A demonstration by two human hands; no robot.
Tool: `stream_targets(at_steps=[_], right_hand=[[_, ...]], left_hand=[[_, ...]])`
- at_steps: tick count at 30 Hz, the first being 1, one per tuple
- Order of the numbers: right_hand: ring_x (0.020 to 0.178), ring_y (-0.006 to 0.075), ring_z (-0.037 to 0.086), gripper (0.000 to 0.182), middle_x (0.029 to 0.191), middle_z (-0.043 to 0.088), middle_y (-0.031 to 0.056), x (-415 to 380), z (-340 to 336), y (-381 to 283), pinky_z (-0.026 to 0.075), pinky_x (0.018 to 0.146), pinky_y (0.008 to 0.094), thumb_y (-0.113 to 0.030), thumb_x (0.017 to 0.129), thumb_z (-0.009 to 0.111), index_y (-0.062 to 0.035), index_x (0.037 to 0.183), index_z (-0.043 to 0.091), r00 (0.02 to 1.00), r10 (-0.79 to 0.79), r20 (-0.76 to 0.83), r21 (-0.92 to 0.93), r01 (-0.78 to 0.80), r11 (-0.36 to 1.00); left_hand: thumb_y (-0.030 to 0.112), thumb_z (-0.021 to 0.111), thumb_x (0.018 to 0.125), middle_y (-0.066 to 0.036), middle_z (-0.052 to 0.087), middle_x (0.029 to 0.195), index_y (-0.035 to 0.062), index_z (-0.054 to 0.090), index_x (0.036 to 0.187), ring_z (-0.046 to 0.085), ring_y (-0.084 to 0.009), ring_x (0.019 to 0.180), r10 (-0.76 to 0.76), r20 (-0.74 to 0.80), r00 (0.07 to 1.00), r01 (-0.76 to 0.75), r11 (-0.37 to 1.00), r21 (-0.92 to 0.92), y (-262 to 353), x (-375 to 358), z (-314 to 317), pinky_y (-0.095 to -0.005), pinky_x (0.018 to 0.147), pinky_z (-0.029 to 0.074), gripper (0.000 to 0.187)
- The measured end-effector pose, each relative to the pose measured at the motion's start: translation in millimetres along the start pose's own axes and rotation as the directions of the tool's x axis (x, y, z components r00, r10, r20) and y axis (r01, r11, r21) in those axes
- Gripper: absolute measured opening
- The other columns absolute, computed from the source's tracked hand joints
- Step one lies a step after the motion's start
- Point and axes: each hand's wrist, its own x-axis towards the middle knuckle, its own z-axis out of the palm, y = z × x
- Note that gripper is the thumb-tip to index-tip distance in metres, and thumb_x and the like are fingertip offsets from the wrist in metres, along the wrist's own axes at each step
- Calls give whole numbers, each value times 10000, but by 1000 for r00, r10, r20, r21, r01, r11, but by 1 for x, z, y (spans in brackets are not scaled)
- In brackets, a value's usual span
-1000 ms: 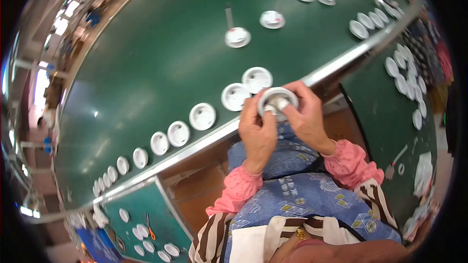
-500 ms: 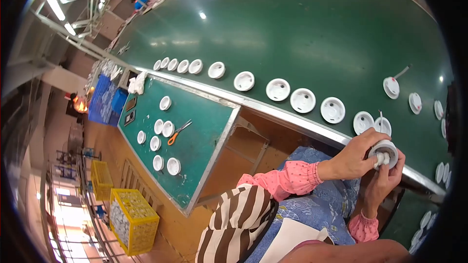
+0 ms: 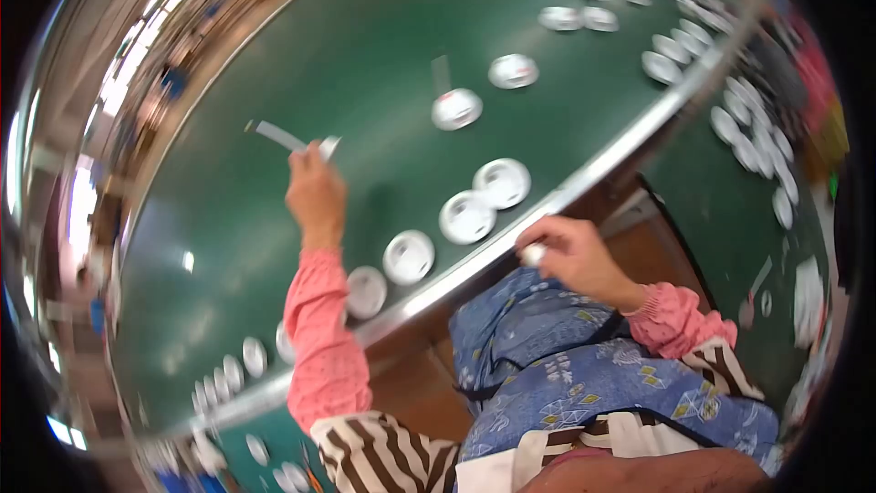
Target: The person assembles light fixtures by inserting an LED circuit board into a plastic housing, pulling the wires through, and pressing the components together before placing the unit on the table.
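Note:
My left hand (image 3: 317, 196) reaches over the green table (image 3: 365, 64), fingers closed on a pale flat strip (image 3: 278, 135) that sticks out to the left. A small blurred white piece (image 3: 330, 146) shows at the same fingertips. My right hand (image 3: 579, 256) is at the table's metal edge, above my lap, thumb and fingers pinched together. Something white (image 3: 535, 255) shows at its fingertips; I cannot tell whether it is a held part or a finger covering. Nearest to it are two touching round white plastic housings, one (image 3: 467, 217) slightly overlapping the other (image 3: 502, 183).
More white housings (image 3: 409, 256) run along the near edge to the left. Beyond my hands, a housing (image 3: 457, 110) has a strip standing by it, with another (image 3: 513, 71) beside it. Several more (image 3: 666, 67) are grouped at right. A side table (image 3: 757, 210) holds further white pieces.
The view has swung to the right. My hands, together on one white housing before, are now apart: the left is stretched over the table, the right is near the edge.

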Motion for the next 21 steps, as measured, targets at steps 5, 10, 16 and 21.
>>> stream_targets(at_steps=[5, 10, 16, 21], right_hand=[[783, 141, 652, 175, 872, 711, 87, -20, -6, 3, 524, 719, 321, -48, 838, 630, 2, 991, 701, 959, -236, -155, -87, 225, 971], [748, 147, 642, 147, 822, 700, 87, -36, -25, 6, 512, 684, 327, -33, 846, 623, 27, 964, 688, 918, -215, -334, -17, 223, 975], [756, 143, 641, 149, 823, 694, 81, -66, -44, 23, 515, 686, 317, -44, 854, 629, 31, 967, 693, 863, -208, -460, -12, 228, 974], [747, 137, 635, 165, 835, 694, 69, -91, -58, 29, 513, 679, 307, -73, 872, 631, 19, 988, 704, 801, -160, -577, -36, 171, 985]], left_hand=[[255, 674, 933, -191, 563, 1373, 99, 560, 1378, 596, -366, 1209, 148, 358, 922, -130, 989, -76, 25, 13, 47, -447, 950, 535, 485], [119, 679, 880, -159, 608, 1178, 122, 625, 1337, 651, -336, 1043, 311, 515, 799, -104, 915, -391, 56, 19, 1, -380, 846, 532, 460], [-16, 610, 823, -134, 665, 987, 48, 673, 1286, 666, -280, 822, 491, 399, 774, -268, 825, -497, 76, 17, -18, -354, 712, 518, 472], [41, 601, 890, -222, 707, 1132, 55, 678, 1266, 692, -374, 976, 586, 362, 725, -363, 772, -522, 131, 8, -88, -432, 853, 537, 383]])
